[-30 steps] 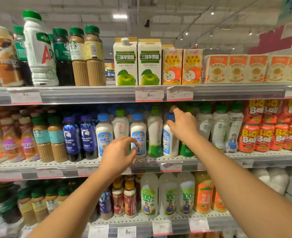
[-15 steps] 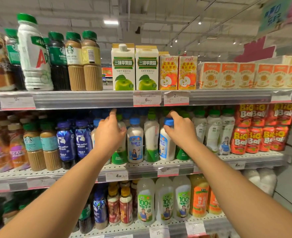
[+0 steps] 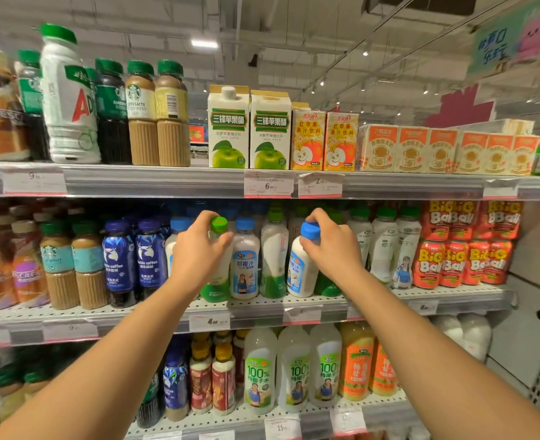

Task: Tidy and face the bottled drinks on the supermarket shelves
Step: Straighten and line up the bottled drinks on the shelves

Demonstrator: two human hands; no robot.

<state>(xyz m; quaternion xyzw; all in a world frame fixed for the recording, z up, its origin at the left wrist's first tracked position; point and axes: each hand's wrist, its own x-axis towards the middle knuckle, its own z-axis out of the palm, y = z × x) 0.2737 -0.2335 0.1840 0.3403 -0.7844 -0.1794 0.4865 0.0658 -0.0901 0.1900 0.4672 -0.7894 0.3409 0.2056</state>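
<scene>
On the middle shelf (image 3: 262, 308) stand white coconut drink bottles with blue or green caps. My left hand (image 3: 198, 249) is closed around the neck of a green-capped bottle (image 3: 219, 289); its green base shows below my wrist. My right hand (image 3: 333, 249) grips a blue-capped white bottle (image 3: 300, 271) just under the cap, and that bottle leans slightly left. Between my hands stand another blue-capped bottle (image 3: 244, 265) and a green-and-white bottle (image 3: 273, 258), both upright and untouched.
Dark blue coffee bottles (image 3: 133, 258) and Starbucks bottles (image 3: 71, 265) stand to the left, white green-capped bottles (image 3: 384, 246) and orange Big Ball bottles (image 3: 462, 246) to the right. Cartons (image 3: 249, 128) fill the top shelf, large coconut-water bottles (image 3: 292, 366) the bottom shelf.
My left hand rose from in front of the shelf edge and closed on the green-capped bottle. My right hand stayed on the blue-capped bottle, which now leans. The view tilted upward.
</scene>
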